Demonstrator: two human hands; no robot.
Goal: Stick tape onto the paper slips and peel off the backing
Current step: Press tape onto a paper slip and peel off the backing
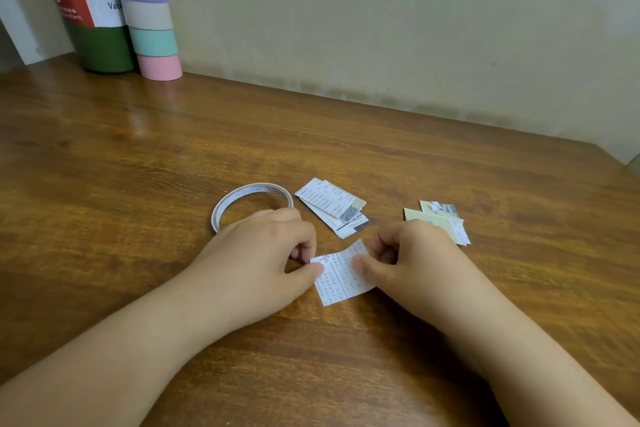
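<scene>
Single view, worn on my head, faces forward and down, close over the wooden table (pixel 450 340); the wall (pixel 381 28) fills the upper frame, my forearms enter from the bottom.

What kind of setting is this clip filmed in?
Probably a home desk pushed against a wall: a wooden table, a green bottle beside stacked pastel tape rolls, and printed paper slips.

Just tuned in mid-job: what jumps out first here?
Both hands meet at the front of the wooden table: left hand and right hand pinch a printed paper slip between them. Just behind lie a tape ring and two small piles of slips.
</scene>
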